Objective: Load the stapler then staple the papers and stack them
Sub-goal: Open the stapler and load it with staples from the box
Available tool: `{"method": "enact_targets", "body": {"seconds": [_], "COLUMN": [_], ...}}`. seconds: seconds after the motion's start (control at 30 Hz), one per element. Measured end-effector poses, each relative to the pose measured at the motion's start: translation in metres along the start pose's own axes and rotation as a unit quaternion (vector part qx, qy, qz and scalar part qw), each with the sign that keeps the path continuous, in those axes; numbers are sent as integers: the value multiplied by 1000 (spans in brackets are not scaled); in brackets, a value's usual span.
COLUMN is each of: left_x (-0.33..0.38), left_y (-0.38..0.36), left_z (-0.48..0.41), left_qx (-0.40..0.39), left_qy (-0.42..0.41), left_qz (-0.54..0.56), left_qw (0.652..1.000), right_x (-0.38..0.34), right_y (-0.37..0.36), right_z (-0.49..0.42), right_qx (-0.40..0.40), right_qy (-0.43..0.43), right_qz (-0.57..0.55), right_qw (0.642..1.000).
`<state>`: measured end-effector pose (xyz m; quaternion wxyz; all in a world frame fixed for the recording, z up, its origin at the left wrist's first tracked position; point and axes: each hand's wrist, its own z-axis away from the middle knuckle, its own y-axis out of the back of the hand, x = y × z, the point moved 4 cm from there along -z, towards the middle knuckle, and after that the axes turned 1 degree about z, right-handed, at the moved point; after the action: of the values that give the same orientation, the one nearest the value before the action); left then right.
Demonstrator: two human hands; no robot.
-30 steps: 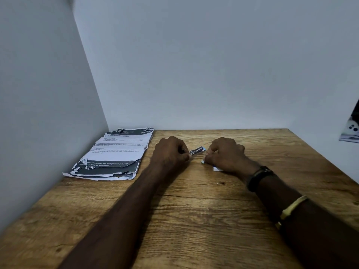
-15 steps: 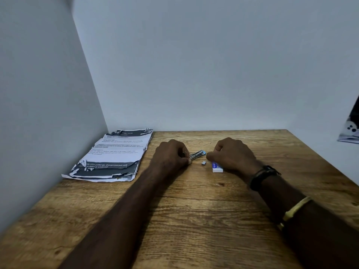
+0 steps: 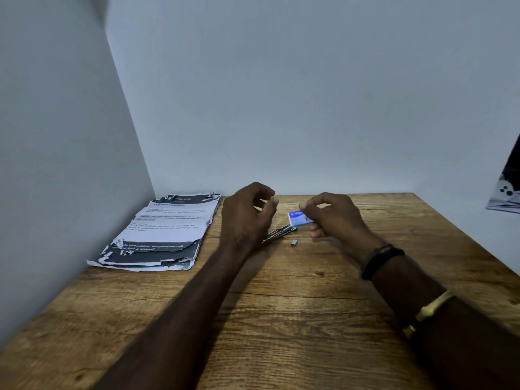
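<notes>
A small metal stapler [image 3: 280,233] lies on the wooden table [image 3: 281,305], partly hidden behind my left hand [image 3: 247,218]. That hand hovers just above it with fingers apart and holds nothing. My right hand [image 3: 334,218] is lifted off the table and grips a small blue and white staple box [image 3: 298,218]. A short grey piece of staples [image 3: 294,242] rests on the wood below the box. A stack of printed papers [image 3: 166,232] with torn dark edges lies at the back left against the wall.
White walls close the table at the left and the back. A dark printed object [image 3: 506,192] shows at the right edge of the view. Bare wood stretches in front of my forearms.
My left hand has let go of the stapler and risen with its fingers spread. My right hand has picked the staple box up off the table.
</notes>
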<state>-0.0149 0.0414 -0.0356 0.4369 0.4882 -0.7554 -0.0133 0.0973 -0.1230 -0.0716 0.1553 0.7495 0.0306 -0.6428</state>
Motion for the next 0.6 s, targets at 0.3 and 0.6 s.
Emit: {"method": "enact_targets", "body": {"seconds": [0.3, 0.6], "left_x": [-6, -12], "left_y": [-11, -16], "left_z": [3, 9], "left_qx": [-18, -77], "left_qy": [83, 242], "left_qz": [95, 338], "left_qw": [992, 906], "right_x": [-6, -8], "right_y": [-21, -26], "right_z": [7, 15], "right_qx": [-108, -154], "right_qy": [-32, -12], "right_qz": [-200, -205], "right_qw": [973, 967]}}
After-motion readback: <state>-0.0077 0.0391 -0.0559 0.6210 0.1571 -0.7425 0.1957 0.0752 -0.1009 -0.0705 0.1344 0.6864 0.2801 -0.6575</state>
